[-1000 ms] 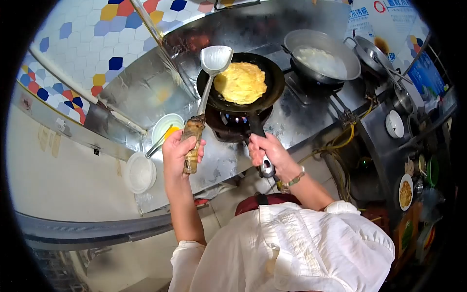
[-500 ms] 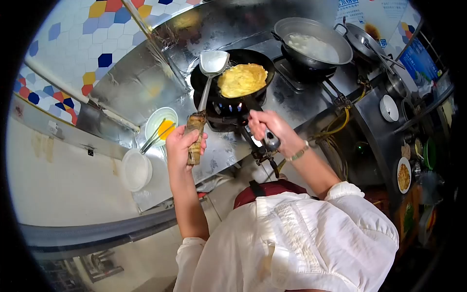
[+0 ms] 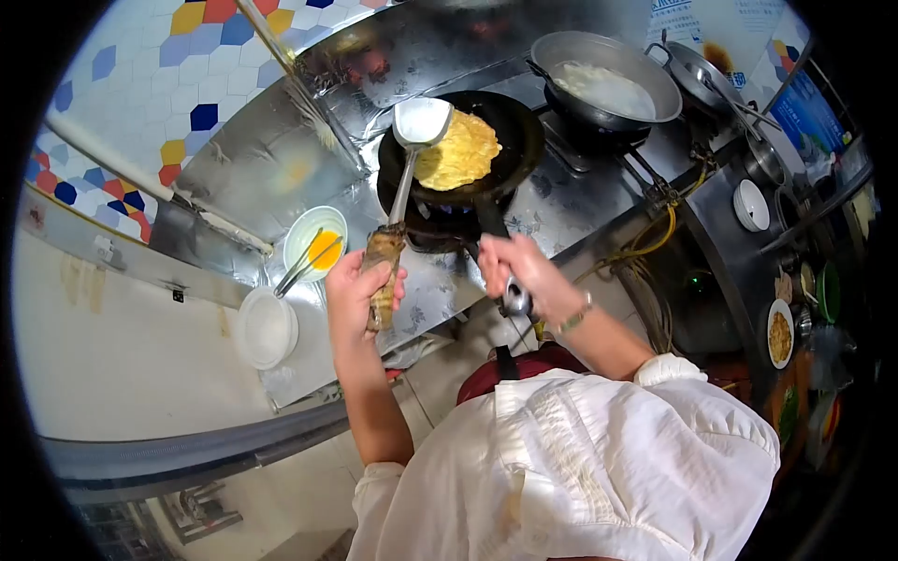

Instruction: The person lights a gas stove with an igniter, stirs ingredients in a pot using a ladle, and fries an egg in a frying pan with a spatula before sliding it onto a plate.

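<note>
- A foil-lined steel counter [image 3: 281,178] ran across the upper middle of the frame, backed by a wall of coloured hexagon tiles [image 3: 140,84] at the upper left; a gas burner [image 3: 440,224] showed blue flame at the centre.
- The left hand [image 3: 360,294], left of centre, had its grip wrapped fully round the worn wooden handle of a metal ladle [image 3: 421,122]; the ladle's bowl hung at the left rim of the frying pan [image 3: 496,140], touching the edge of the omelette [image 3: 458,150].
- The right hand [image 3: 519,271], just right of centre, had its grip closed round the pan's handle; the pan sat above the burner, tilted, with the yellow omelette lying toward its left side.
- A small bowl of beaten egg [image 3: 316,243] with chopsticks stood left of the burner; a white lidded tub [image 3: 267,327] lay below it.
- A wok of pale liquid [image 3: 608,84] sat at the upper right.
</note>
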{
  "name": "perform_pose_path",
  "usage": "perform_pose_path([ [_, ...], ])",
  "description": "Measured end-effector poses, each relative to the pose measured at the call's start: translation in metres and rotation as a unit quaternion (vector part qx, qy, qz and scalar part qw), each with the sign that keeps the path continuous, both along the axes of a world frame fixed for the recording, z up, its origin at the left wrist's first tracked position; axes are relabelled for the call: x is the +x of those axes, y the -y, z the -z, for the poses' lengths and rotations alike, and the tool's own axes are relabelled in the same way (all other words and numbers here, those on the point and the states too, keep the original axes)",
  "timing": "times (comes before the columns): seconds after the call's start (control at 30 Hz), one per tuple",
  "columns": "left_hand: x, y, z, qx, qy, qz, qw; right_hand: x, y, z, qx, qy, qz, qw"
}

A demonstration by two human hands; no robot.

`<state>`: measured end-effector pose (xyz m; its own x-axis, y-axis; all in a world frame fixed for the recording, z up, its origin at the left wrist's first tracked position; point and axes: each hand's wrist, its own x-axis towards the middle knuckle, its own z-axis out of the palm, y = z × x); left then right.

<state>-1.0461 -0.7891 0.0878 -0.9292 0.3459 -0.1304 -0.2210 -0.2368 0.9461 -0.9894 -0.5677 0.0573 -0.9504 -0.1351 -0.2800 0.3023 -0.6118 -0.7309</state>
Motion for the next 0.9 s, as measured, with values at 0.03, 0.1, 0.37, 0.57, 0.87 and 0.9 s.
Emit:
perform_pose_path([
  [0.03,0.000,0.002,-0.003,0.003,-0.005,0.000,1.000,0.009,0.007,-0.006,0.009,-0.004,0.000,1.000],
  [0.1,-0.003,0.001,-0.008,-0.005,-0.020,-0.002,1.000,0.010,0.009,-0.012,-0.024,-0.011,-0.010,1.000],
  [0.37,-0.003,0.005,0.002,0.013,-0.003,-0.007,1.000,0.009,0.007,-0.014,0.033,0.012,-0.010,0.999],
  [0.57,-0.009,0.006,0.008,0.019,0.001,-0.024,1.000,-0.026,0.001,0.001,-0.080,0.010,-0.001,0.997],
  [0.87,-0.020,-0.003,0.018,0.004,0.005,-0.028,1.000,-0.038,0.000,0.002,-0.072,0.030,-0.028,0.997],
  [0.9,-0.022,-0.004,0.017,0.008,0.006,-0.030,0.999,-0.037,0.002,0.006,-0.009,0.000,-0.016,1.000],
])
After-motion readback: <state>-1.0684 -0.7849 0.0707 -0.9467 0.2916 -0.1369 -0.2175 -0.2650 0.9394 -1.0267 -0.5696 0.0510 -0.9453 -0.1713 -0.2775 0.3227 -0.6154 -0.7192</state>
